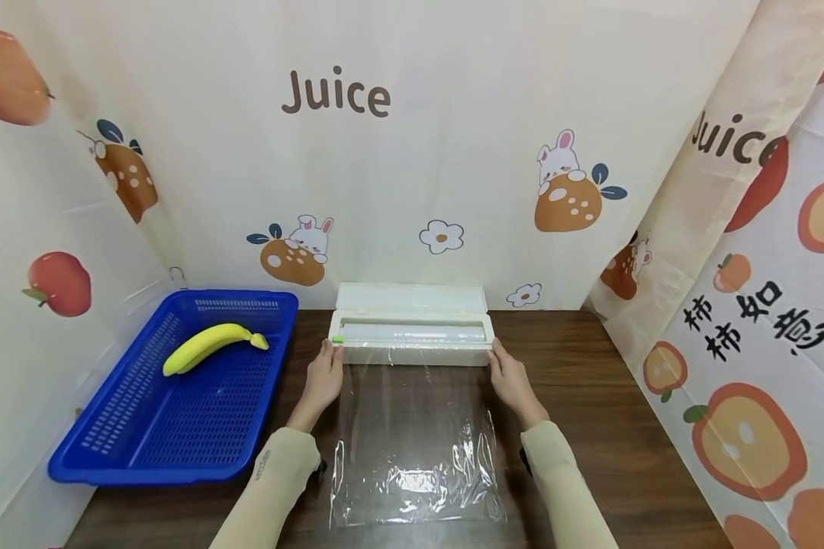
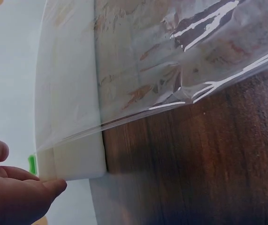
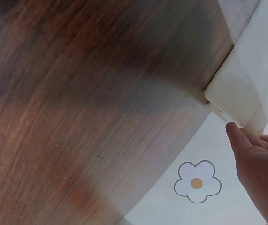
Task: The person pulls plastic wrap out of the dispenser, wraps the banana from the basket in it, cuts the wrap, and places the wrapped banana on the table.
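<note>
A white cling film dispenser (image 1: 412,355) stands at the back of the table with its lid (image 1: 412,297) raised, and a roll of film (image 1: 412,332) lies inside. From its front edge a clear sheet of cling film (image 1: 419,427) stretches toward me over the table. My left hand (image 1: 324,375) grips the dispenser's left end, beside a small green tab (image 2: 32,164). At the opposite end my right hand (image 1: 513,379) holds the right corner, thumb toward the front. Part of the fingers of both hands is hidden behind the box.
To the left, a blue plastic basket (image 1: 199,474) holds a yellow banana (image 1: 209,347). The dark wooden table (image 1: 611,457) ends at a printed curtain (image 1: 398,168) behind, with more printed cloth (image 1: 748,335) along the right side.
</note>
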Demonstrator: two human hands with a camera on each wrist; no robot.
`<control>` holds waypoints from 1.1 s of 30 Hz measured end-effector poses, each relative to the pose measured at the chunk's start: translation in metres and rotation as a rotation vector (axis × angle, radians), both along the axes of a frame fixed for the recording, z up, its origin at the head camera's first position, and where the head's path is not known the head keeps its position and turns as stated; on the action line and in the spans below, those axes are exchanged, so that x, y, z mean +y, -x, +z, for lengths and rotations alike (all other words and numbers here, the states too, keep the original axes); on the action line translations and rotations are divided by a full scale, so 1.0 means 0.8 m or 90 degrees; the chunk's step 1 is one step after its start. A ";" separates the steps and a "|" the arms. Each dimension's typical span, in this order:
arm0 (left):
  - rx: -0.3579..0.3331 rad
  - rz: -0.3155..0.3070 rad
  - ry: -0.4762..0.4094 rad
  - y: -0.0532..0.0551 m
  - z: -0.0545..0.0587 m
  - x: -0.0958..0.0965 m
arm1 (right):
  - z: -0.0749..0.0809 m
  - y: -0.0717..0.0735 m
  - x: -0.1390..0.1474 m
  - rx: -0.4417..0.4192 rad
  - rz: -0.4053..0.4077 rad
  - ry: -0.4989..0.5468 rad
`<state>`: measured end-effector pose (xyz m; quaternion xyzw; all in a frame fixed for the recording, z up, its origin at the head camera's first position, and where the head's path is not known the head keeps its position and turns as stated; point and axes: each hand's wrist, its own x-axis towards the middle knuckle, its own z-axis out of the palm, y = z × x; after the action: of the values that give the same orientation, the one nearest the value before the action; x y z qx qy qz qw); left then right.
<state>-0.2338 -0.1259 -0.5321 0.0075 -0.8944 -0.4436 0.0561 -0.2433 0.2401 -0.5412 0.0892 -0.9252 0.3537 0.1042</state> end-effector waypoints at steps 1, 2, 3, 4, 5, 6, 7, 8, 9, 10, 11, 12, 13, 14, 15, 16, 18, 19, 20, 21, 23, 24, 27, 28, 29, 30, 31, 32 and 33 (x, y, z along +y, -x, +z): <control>-0.004 0.001 -0.002 0.000 0.001 -0.001 | 0.000 0.002 -0.001 0.001 0.001 -0.003; -0.005 0.002 -0.003 0.001 0.002 -0.002 | 0.001 0.004 -0.002 0.002 0.003 -0.005; -0.008 0.004 -0.005 0.001 0.002 -0.003 | 0.002 0.005 -0.003 0.000 0.005 -0.005; -0.008 0.006 -0.007 0.001 0.003 -0.004 | 0.003 0.006 -0.004 -0.002 0.007 -0.004; -0.007 0.009 -0.007 0.002 0.003 -0.004 | 0.004 0.008 -0.005 -0.004 0.007 -0.004; -0.003 0.013 -0.006 0.002 0.003 -0.005 | 0.004 0.009 -0.005 -0.007 0.006 -0.003; -0.002 0.014 -0.005 0.002 0.003 -0.005 | 0.004 0.010 -0.006 -0.009 0.006 -0.004; 0.000 0.016 -0.004 0.003 0.003 -0.006 | 0.005 0.011 -0.007 -0.010 0.005 -0.003; 0.000 0.016 -0.003 0.003 0.003 -0.006 | 0.004 0.011 -0.007 -0.011 0.004 -0.004; -0.001 0.015 -0.001 0.003 0.003 -0.006 | 0.004 0.012 -0.007 -0.008 0.004 -0.006; -0.002 0.014 -0.001 0.003 0.004 -0.007 | 0.003 0.014 -0.007 -0.007 0.005 -0.009; -0.008 0.010 -0.001 0.003 0.005 -0.008 | 0.002 0.014 -0.007 -0.008 0.008 -0.012; -0.017 0.005 0.001 0.003 0.006 -0.008 | 0.002 0.015 -0.007 -0.008 0.012 -0.012; -0.027 -0.002 0.002 0.002 0.007 -0.009 | 0.001 0.015 -0.006 -0.007 0.018 -0.011; -0.038 -0.010 0.002 0.001 0.008 -0.009 | 0.001 0.015 -0.006 -0.007 0.024 -0.010; -0.047 -0.018 0.001 -0.001 0.009 -0.008 | 0.001 0.014 -0.005 -0.010 0.030 -0.009; -0.061 -0.033 0.003 -0.005 0.013 -0.006 | -0.001 0.012 -0.004 -0.019 0.039 0.000; -0.063 -0.040 0.003 -0.008 0.015 -0.005 | -0.001 0.010 -0.003 -0.022 0.042 0.007; -0.063 -0.044 0.003 -0.010 0.018 -0.004 | -0.001 0.007 -0.002 -0.030 0.041 0.010; -0.060 -0.047 0.003 -0.013 0.022 -0.003 | -0.001 0.005 -0.002 -0.039 0.041 0.019; -0.048 -0.051 0.005 -0.020 0.031 -0.001 | -0.002 0.000 0.000 -0.049 0.041 0.034; -0.043 -0.051 0.005 -0.023 0.036 -0.002 | -0.003 -0.002 0.000 -0.053 0.040 0.041; -0.038 -0.055 -0.002 -0.033 0.057 -0.005 | -0.003 -0.009 0.000 -0.042 0.045 0.052; -0.036 -0.055 -0.005 -0.036 0.065 -0.008 | -0.010 -0.007 0.002 -0.026 0.050 0.046; -0.037 -0.055 -0.003 -0.039 0.073 -0.011 | -0.009 -0.008 0.002 -0.017 0.051 0.044; -0.038 -0.055 -0.004 -0.042 0.082 -0.014 | -0.009 -0.009 0.001 -0.007 0.051 0.040; -0.034 -0.053 -0.006 -0.045 0.091 -0.017 | -0.009 -0.009 0.000 0.001 0.051 0.035; -0.034 -0.052 -0.011 -0.047 0.100 -0.022 | -0.008 -0.008 -0.001 0.006 0.050 0.033; -0.032 -0.049 -0.015 -0.049 0.109 -0.026 | -0.008 -0.006 -0.002 0.005 0.047 0.032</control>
<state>-0.1943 -0.1468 -0.4447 -0.0151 -0.8899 -0.4555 0.0163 -0.2383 0.2385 -0.5477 0.1219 -0.9116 0.3803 0.0971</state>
